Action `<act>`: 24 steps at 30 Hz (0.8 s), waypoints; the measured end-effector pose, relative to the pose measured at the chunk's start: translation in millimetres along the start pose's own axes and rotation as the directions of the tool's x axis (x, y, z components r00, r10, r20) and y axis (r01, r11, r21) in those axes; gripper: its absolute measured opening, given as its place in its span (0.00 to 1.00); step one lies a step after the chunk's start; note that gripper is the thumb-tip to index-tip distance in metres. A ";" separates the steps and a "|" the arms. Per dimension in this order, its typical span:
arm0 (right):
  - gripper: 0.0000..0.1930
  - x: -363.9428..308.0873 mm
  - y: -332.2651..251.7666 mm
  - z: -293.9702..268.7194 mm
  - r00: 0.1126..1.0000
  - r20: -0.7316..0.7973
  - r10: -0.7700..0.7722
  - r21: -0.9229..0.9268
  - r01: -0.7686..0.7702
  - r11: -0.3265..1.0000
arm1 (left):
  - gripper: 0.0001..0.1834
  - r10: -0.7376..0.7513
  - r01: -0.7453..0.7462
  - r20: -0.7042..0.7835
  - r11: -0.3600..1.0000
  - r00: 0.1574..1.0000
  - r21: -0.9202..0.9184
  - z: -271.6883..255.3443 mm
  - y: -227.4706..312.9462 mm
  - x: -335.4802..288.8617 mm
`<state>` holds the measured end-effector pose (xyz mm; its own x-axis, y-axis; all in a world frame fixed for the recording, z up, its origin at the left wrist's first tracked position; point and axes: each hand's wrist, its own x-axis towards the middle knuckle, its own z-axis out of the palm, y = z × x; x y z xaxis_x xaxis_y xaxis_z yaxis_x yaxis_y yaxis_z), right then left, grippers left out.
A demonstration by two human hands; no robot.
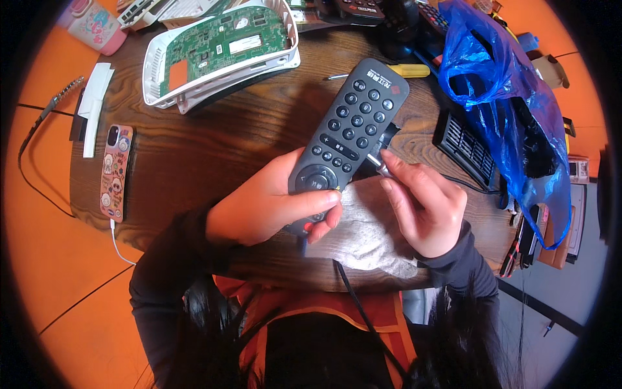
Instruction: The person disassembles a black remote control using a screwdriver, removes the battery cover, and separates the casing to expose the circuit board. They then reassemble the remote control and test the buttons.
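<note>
My left hand (pixel 272 201) is closed round the lower part of a dark grey remote control (pixel 363 107), its thumb lying near the round navigation pad. The remote is tilted, its far end leaning right, with the buttons facing up. In my right hand (pixel 424 201) a slim silver metal tool (pixel 376 163) is pinched between thumb and fingers. Its tip is at the remote's right edge, but I cannot tell whether it touches; the fingers hide the rest. A crumpled grey cloth (pixel 372 227) lies under and between my hands. Beyond the remote rests a screwdriver with a yellow handle (pixel 409 70).
A white housing with a green circuit board (pixel 214 48) stands at the far left. A phone in a patterned case (pixel 116 172), with a white cable, lies left. On the right are a black slatted panel (pixel 465 150) and a blue plastic bag (pixel 479 65). A pink-based bottle (pixel 97 29) stands far left.
</note>
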<state>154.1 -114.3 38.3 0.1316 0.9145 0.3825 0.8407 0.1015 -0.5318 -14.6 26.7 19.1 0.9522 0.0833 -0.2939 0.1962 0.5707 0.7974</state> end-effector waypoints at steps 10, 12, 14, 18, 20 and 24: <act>0.09 -10.4 -20.7 28.3 0.902 0.012 0.431 0.492 -0.381 0.783 | 0.13 0.099 -0.098 -0.058 0.995 0.993 0.006 8.8 -9.1 3.0; 0.09 -11.3 -22.0 32.0 0.896 0.016 0.444 0.529 -0.384 0.757 | 0.16 0.167 -0.167 -0.072 0.986 0.983 0.015 11.3 -12.8 4.0; 0.08 -10.3 -21.9 31.8 0.870 0.053 0.490 0.571 -0.429 0.700 | 0.19 0.209 -0.210 -0.100 0.978 0.973 0.003 12.6 -15.7 5.0; 0.06 -2.4 -17.2 25.5 0.901 0.073 0.427 0.519 -0.400 0.756 | 0.16 0.252 -0.256 -0.160 0.967 0.954 -0.005 13.8 -19.7 6.0; 0.06 1.7 -16.6 21.7 0.896 0.129 0.425 0.494 -0.430 0.756 | 0.15 0.235 -0.244 -0.163 0.969 0.958 -0.037 13.8 -20.5 6.4; 0.07 6.4 -19.8 16.7 0.940 0.087 0.329 0.220 -0.341 0.914 | 0.14 0.195 -0.202 -0.147 0.979 0.970 -0.032 11.2 -18.9 6.2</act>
<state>129.5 -103.9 38.7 0.3549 0.9274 0.1186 0.6083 -0.1327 -0.7825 -9.8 7.2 8.1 0.9271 0.3127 -0.2069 -0.0079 0.5679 0.8231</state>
